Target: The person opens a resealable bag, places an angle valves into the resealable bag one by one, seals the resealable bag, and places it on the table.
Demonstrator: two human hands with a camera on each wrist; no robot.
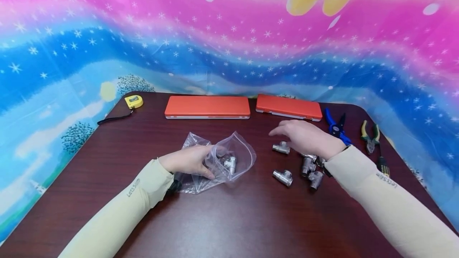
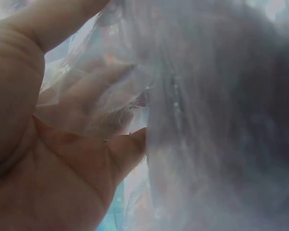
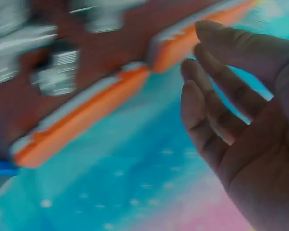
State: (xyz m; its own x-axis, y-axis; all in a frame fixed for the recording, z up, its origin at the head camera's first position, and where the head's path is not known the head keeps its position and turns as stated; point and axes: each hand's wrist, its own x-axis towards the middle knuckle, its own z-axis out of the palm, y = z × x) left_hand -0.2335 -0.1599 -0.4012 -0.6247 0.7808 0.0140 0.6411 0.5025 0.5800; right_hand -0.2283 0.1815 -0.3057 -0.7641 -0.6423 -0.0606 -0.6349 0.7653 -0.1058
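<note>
Sleeves: two pale beige sleeves (image 1: 118, 214) enter from the near edge, each with small lettering by the cuff.
Table: dark red-brown table (image 1: 229, 218), rounded far corners, against a bright pink-and-blue starred backdrop (image 1: 71, 51).
Orange cases: two flat orange cases lie closed along the far edge, the longer case (image 1: 207, 107) to the left, the shorter case (image 1: 289, 107) just beside it on the right.
Plastic bag: clear plastic bag (image 1: 218, 162) lies crumpled left of centre on the table; one metal fitting in the bag (image 1: 230, 165) shows through the film.
Left hand: left hand (image 1: 188, 160) grips the bag at its near-left side, fingers and thumb curled round the film (the left wrist view shows the palm pressed against cloudy plastic (image 2: 192, 120), little else legible).
Right hand: right hand (image 1: 305, 138) hovers palm down over the loose fittings, fingers straight and slightly spread, holding nothing; the right wrist view confirms bare, relaxed fingers (image 3: 216, 110), background blurred.
Loose fittings: silver tee fittings lie right of centre, one (image 1: 281, 147) just under the fingertips, one (image 1: 283, 177) nearer the camera, a cluster (image 1: 311, 170) under the wrist.
Hand tools: blue-handled cutter (image 1: 336, 126) and yellow-green pliers (image 1: 370, 135) lie at the far right, a screwdriver (image 1: 382, 164) just nearer than the pliers.
Tape measure: yellow tape measure (image 1: 134, 101) with black strap, far left corner.
</note>
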